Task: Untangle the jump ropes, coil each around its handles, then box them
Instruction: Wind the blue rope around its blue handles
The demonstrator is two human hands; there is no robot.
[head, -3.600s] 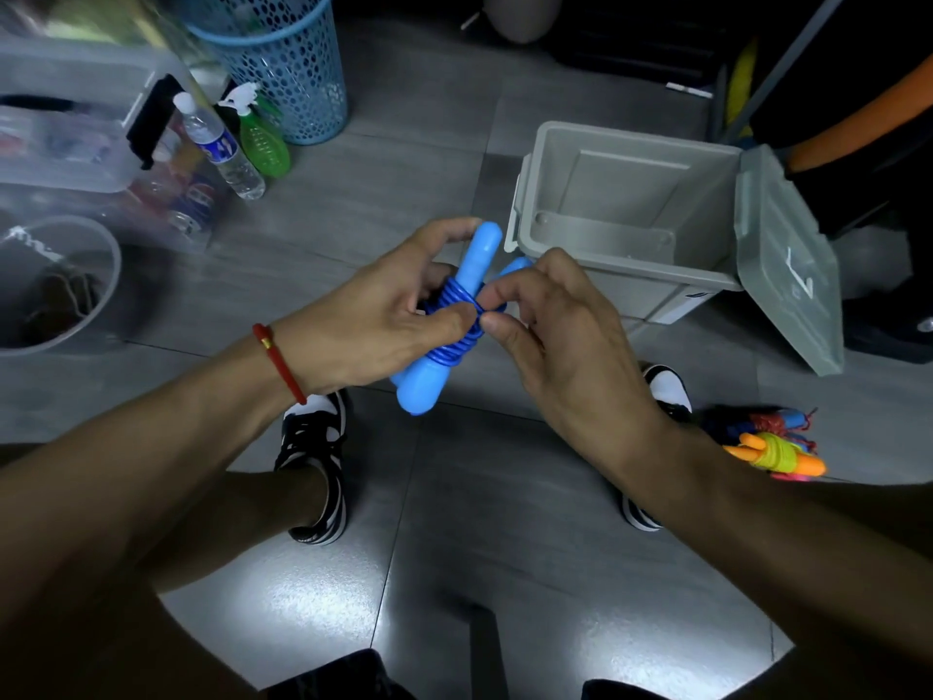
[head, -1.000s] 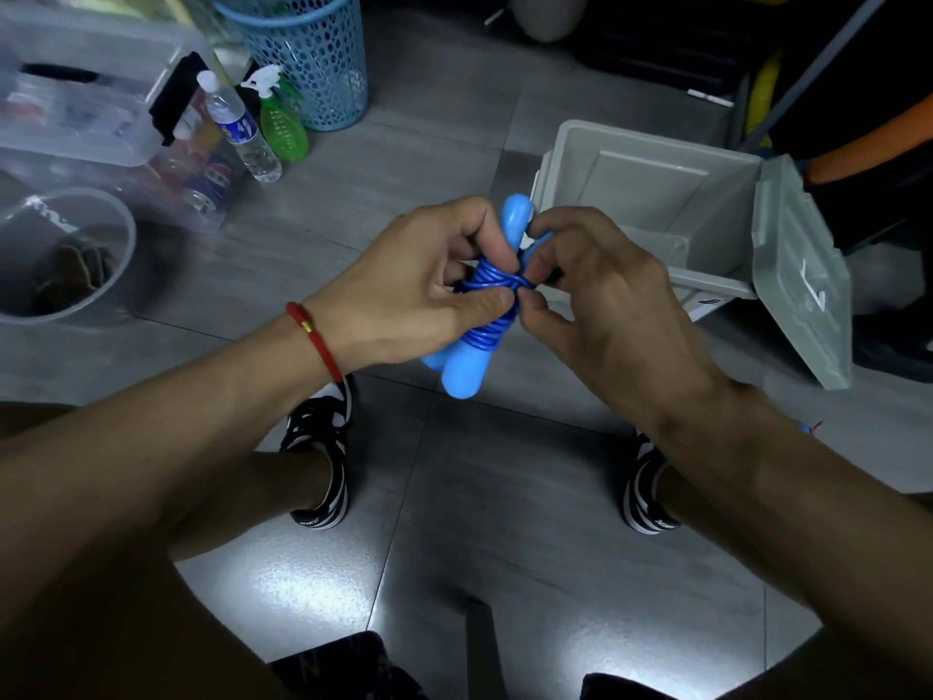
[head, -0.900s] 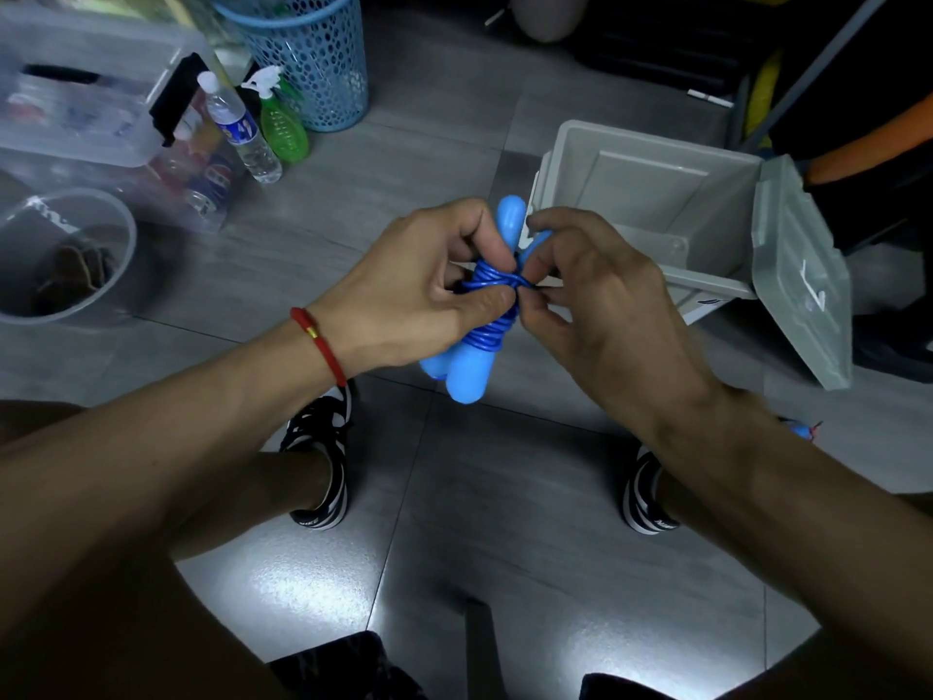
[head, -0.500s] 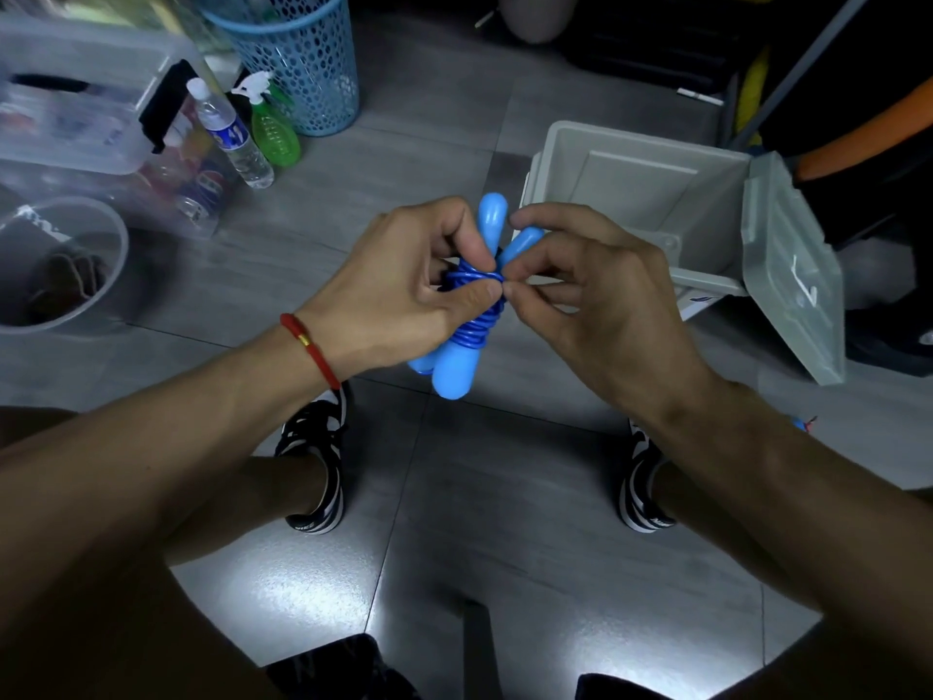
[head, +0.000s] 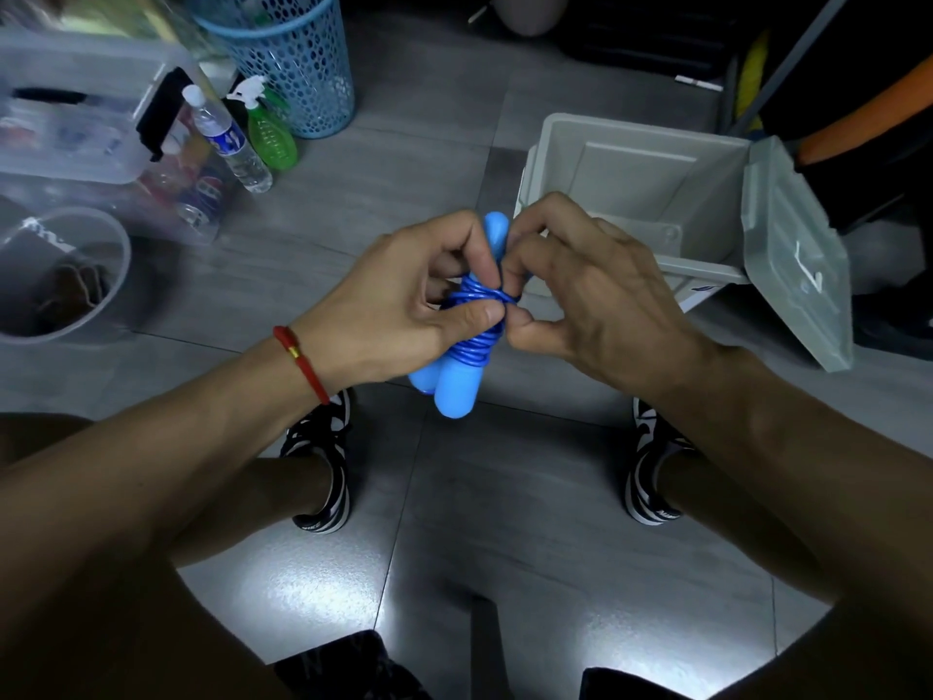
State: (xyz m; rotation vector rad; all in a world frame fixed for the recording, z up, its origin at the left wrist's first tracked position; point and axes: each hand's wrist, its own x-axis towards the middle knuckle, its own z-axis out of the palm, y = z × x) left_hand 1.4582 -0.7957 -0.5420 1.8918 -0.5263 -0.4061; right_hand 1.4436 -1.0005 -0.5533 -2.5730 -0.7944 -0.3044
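One blue jump rope (head: pixel 472 323) coiled round two handles, left hand (head: pixel 404 305) and right hand (head: pixel 590 295) both gripping it, one open grey box (head: pixel 636 174) behind

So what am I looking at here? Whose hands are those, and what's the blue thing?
A person wears a camera on their head, so you look down at their own two hands. The left hand and right hand both hold a blue jump rope. Its cord is wound around its two blue handles, making a neat bundle. Behind it on the floor stands a grey box with its lid open, where the rope should go. On the left are a water bottle, a green spray bottle and a blue basket. Below you see the person's shoes.
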